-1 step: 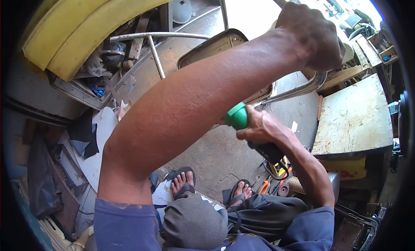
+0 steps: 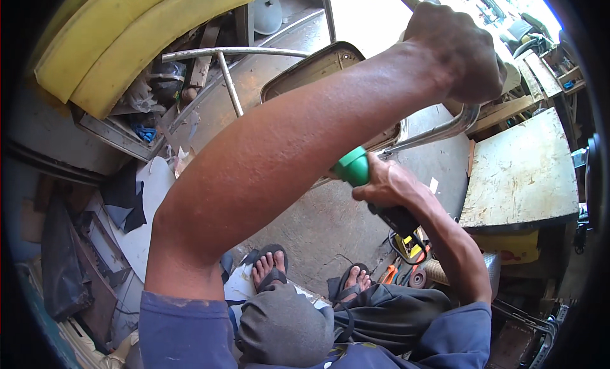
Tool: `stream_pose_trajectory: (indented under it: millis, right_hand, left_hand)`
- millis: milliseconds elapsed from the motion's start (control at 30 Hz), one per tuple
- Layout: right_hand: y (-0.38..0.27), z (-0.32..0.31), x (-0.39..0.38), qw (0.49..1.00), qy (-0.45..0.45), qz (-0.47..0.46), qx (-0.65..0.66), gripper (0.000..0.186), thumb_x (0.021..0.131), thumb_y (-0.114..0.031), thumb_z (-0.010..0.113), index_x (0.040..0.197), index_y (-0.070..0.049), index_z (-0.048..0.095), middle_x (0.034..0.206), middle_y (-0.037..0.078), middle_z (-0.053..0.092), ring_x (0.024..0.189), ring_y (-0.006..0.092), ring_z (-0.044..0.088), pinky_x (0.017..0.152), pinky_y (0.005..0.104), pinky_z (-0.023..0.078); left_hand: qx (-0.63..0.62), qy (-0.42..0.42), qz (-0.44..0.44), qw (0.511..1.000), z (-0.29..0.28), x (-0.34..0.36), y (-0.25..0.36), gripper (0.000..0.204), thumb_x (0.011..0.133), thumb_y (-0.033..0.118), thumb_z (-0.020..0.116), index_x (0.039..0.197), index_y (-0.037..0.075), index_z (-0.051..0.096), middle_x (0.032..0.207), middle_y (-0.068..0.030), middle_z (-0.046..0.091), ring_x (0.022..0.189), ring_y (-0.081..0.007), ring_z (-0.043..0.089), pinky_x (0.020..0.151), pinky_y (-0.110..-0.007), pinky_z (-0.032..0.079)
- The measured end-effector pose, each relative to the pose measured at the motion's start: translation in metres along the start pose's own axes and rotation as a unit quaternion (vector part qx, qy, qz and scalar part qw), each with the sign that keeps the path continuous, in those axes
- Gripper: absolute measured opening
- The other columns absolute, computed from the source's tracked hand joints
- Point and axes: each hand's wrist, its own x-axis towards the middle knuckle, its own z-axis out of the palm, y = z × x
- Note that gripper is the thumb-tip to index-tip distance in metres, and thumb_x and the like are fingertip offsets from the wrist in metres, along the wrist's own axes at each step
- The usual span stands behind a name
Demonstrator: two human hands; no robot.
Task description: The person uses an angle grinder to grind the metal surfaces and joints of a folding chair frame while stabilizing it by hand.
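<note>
Your right hand (image 2: pixel 389 180), wrapped round the green-headed tool (image 2: pixel 354 167) by the near edge of the metal frame (image 2: pixel 438 136), has edged rightward, likely shifting the work spot; your left hand (image 2: pixel 454 54) curls tight (contents hidden).

The left arm (image 2: pixel 286 143) crosses from near left to far right, the left hand (image 2: pixel 454 54) curled tightly at a tubular metal frame (image 2: pixel 438 135). Beneath it, the right hand (image 2: pixel 389 181) grips a green-and-black tool (image 2: pixel 354 167), one end hidden. Yellow padding (image 2: pixel 146 35), far left.
</note>
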Motion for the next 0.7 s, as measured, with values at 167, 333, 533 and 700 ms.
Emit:
stream_pose_trajectory:
  millis: [167,333,533,700]
  right_hand:
    - [0.031,0.022,0.006,0.984,0.111,-0.007,-0.141,0.076,0.077,-0.033,0.073,0.130,0.014,0.045,0.097,0.030,0.071,0.088,0.0433,0.073,0.082,0.0489,0.059]
    - [0.035,0.029,-0.007,0.998,0.045,-0.044,-0.006,0.078,0.075,-0.043,0.074,0.134,0.000,0.045,0.094,0.028,0.073,0.088,0.0446,0.072,0.084,0.0506,0.057]
    - [0.070,0.047,0.009,0.993,0.108,0.054,-0.016,0.080,0.076,-0.041,0.073,0.136,0.004,0.043,0.092,0.030,0.072,0.085,0.0455,0.072,0.083,0.0502,0.058]
    - [0.039,0.054,-0.014,0.996,0.029,-0.061,0.062,0.083,0.075,-0.045,0.074,0.134,0.005,0.044,0.096,0.033,0.071,0.093,0.0461,0.072,0.086,0.0516,0.057]
  left_hand:
    - [0.006,0.031,-0.017,0.999,-0.010,0.002,0.005,0.045,0.094,0.038,0.044,0.093,0.012,0.080,0.090,-0.0138,0.077,0.081,-0.0248,0.075,0.081,-0.040,0.056]
    - [-0.043,0.057,0.025,0.997,-0.001,0.002,-0.015,0.045,0.096,0.029,0.047,0.071,0.004,0.074,0.064,-0.0211,0.070,0.059,-0.0366,0.071,0.081,-0.051,0.057]
    - [-0.026,0.094,0.045,0.994,0.004,-0.001,0.008,0.042,0.094,0.024,0.048,0.065,0.005,0.071,0.062,-0.0197,0.068,0.057,-0.0362,0.070,0.077,-0.051,0.057]
    - [0.014,0.046,0.005,0.999,0.001,0.005,-0.010,0.043,0.094,0.030,0.048,0.068,0.005,0.072,0.065,-0.0189,0.069,0.061,-0.0343,0.071,0.072,-0.049,0.057]
